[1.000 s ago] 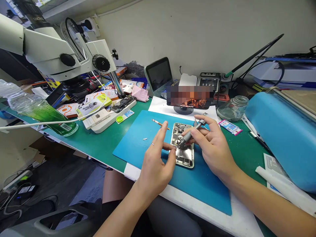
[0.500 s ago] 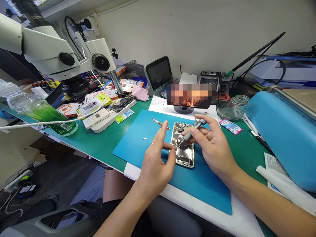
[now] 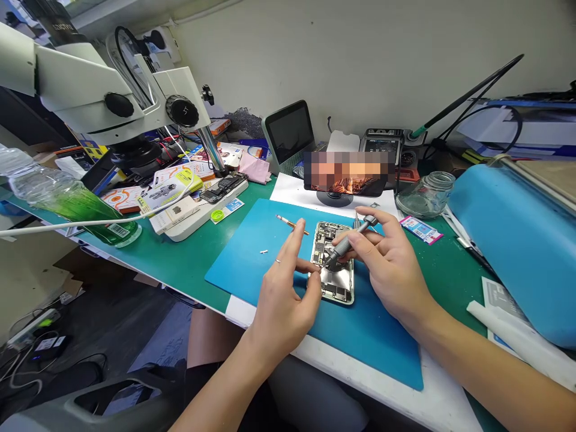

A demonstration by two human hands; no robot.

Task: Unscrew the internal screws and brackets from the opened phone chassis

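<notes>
An opened phone [image 3: 342,279] lies on the blue mat [image 3: 243,252], its inner parts and a shiny plate exposed. My right hand [image 3: 396,264] grips a grey screwdriver [image 3: 342,246], tilted with its tip down over the middle of the phone. Behind that shaft, a second slim metal tool [image 3: 357,222] shows partly between the fingers. My left hand [image 3: 285,288] is at the phone's left edge. Its thumb and a finger pinch together beside the screwdriver tip, while the forefinger points up. Whatever sits in that pinch is too small to make out.
A brown-tipped pen-like tool [image 3: 291,224] and a tiny white piece [image 3: 264,252] lie on the mat. Behind stands a phone with a lit screen [image 3: 346,177]. A glass jar [image 3: 425,195] and a blue case [image 3: 513,240] are right; a microscope [image 3: 112,102] and green bottle [image 3: 99,216] left.
Both hands and the screwdriver keep nearly the same pose over the phone. The view has shifted very slightly.
</notes>
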